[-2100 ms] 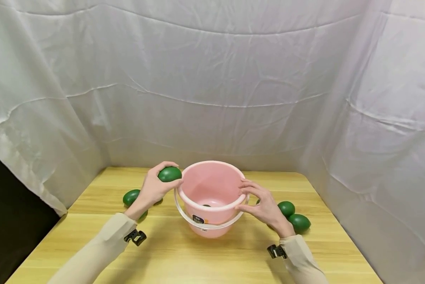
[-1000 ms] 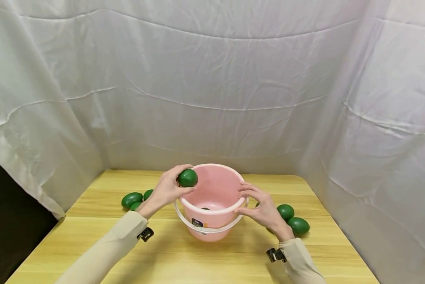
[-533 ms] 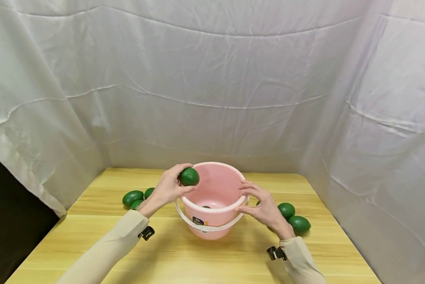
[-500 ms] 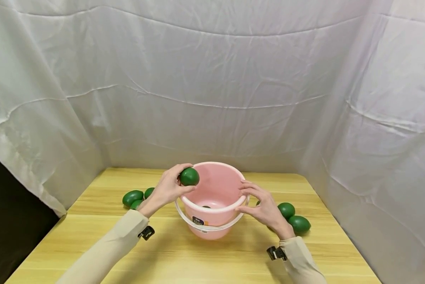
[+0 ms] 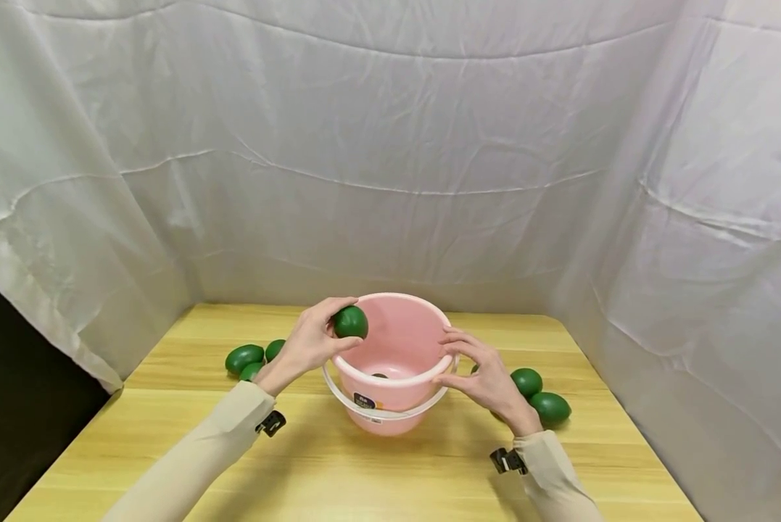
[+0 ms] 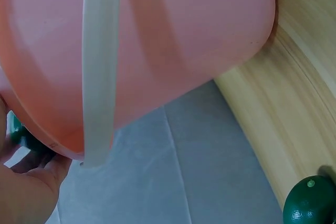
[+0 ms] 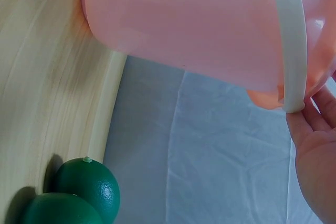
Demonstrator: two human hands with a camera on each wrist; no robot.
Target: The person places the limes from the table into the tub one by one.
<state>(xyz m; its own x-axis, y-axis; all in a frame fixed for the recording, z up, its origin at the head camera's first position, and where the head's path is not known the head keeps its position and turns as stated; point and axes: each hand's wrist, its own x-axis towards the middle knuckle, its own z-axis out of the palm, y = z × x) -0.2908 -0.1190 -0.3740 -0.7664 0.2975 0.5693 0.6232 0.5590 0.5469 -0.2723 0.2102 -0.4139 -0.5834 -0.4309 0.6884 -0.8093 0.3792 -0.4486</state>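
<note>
In the head view a pink bucket [image 5: 390, 395] with a white handle stands upright mid-table. My left hand [image 5: 308, 341] holds a dark green avocado [image 5: 351, 322] between thumb and fingers, at the left rim of the bucket and partly over its opening. In the left wrist view that avocado [image 6: 23, 136] is mostly hidden behind the hand and rim. My right hand [image 5: 484, 377] grips the right rim, fingers over the inside and thumb outside. Just above the front rim, a small dark patch [image 5: 380, 375] shows inside the bucket.
Several more avocados lie on the wooden table [image 5: 338, 486]: a group [image 5: 244, 358] left of the bucket and another group [image 5: 550, 409] at the right, partly behind the right hand. Pale cloth [image 5: 390, 145] hangs around the back and sides.
Over two seconds my left hand has carried the avocado rightward, from beside the bucket to its left rim, turning it. In the last half second it barely moves. The right hand keeps its grip.
</note>
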